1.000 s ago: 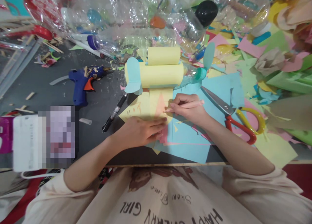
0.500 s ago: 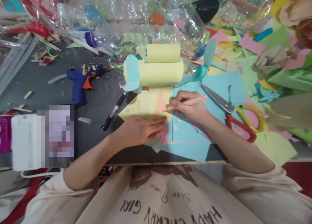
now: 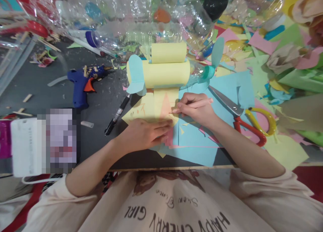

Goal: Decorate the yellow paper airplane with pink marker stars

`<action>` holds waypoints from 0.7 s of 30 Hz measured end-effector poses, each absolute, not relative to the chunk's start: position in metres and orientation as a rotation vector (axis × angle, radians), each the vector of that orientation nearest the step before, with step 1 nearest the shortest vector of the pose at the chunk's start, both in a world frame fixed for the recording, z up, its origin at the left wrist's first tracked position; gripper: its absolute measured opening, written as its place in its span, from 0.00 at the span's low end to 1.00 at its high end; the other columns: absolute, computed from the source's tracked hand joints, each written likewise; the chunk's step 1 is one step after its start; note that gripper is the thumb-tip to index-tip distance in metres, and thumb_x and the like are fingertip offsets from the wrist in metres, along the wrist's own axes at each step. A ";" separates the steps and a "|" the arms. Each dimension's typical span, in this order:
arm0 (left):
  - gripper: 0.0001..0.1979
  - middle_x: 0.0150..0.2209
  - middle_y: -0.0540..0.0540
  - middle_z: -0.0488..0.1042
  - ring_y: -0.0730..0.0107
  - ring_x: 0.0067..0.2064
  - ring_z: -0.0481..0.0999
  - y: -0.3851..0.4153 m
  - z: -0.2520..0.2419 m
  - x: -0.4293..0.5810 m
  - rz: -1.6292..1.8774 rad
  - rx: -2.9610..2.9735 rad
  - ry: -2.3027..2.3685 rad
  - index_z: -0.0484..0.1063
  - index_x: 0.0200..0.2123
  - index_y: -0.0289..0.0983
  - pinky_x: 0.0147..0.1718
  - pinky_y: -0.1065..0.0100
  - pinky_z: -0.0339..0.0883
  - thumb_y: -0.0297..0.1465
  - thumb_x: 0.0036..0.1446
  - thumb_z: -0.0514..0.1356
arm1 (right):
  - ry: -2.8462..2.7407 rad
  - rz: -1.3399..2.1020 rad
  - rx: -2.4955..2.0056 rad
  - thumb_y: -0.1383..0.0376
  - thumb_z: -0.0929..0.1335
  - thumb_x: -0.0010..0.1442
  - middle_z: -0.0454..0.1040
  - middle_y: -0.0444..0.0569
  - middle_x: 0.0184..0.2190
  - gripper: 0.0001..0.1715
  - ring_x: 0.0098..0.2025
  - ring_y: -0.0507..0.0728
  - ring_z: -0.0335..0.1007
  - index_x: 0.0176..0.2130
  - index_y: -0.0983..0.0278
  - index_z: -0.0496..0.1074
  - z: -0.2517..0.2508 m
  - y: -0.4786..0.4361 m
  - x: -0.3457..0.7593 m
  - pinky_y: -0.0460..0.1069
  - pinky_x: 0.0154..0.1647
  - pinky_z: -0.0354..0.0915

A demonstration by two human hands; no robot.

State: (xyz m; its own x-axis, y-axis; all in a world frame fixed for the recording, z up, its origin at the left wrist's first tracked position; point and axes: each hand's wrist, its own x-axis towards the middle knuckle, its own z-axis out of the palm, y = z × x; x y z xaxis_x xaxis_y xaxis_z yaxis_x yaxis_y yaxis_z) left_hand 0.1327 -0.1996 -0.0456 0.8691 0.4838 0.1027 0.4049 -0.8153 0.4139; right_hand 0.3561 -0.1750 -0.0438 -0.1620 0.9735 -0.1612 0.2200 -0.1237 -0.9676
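The dark grey worktable (image 3: 37, 87) carries a light blue paper sheet (image 3: 191, 151) at its near edge. Behind it stands a model plane made of a plastic bottle wrapped in yellow paper (image 3: 164, 74). Just in front of the plane lies a flat yellow paper sheet (image 3: 145, 109). The left hand (image 3: 145, 134) presses on its near edge with fingers extended flat, pinning it against sliding. The right hand (image 3: 196, 109) closes its fingers round a slim pink pencil (image 3: 202, 102), whose tip touches the yellow sheet beside a pink triangle (image 3: 165, 107).
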 end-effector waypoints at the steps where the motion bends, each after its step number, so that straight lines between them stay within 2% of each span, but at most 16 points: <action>1: 0.17 0.53 0.46 0.80 0.71 0.49 0.82 -0.200 -0.046 0.133 0.292 2.660 0.655 0.74 0.55 0.39 0.30 0.74 0.71 0.35 0.72 0.49 | -1.439 1.346 -1.388 0.59 0.71 0.50 0.66 0.41 0.14 0.20 0.19 0.49 0.58 0.16 0.60 0.62 -0.044 -0.175 0.356 0.47 0.20 0.56; 9: 0.18 0.53 0.48 0.79 0.72 0.48 0.82 -0.199 -0.044 0.133 0.310 2.677 0.639 0.75 0.53 0.38 0.29 0.73 0.71 0.35 0.73 0.47 | -1.433 1.441 -1.379 0.64 0.68 0.48 0.64 0.41 0.15 0.17 0.19 0.49 0.57 0.15 0.60 0.59 -0.043 -0.175 0.358 0.47 0.19 0.53; 15: 0.18 0.52 0.47 0.80 0.71 0.48 0.82 -0.199 -0.046 0.133 0.288 2.688 0.651 0.75 0.53 0.39 0.31 0.73 0.71 0.35 0.72 0.48 | -1.409 1.329 -1.402 0.61 0.69 0.50 0.67 0.41 0.13 0.18 0.18 0.50 0.61 0.15 0.59 0.60 -0.044 -0.174 0.359 0.47 0.21 0.57; 21: 0.19 0.51 0.49 0.81 0.73 0.46 0.82 -0.199 -0.045 0.132 0.339 2.715 0.664 0.75 0.52 0.40 0.29 0.73 0.68 0.35 0.73 0.46 | -1.426 1.358 -1.394 0.59 0.70 0.51 0.67 0.41 0.15 0.18 0.20 0.50 0.61 0.17 0.60 0.63 -0.045 -0.175 0.357 0.48 0.22 0.57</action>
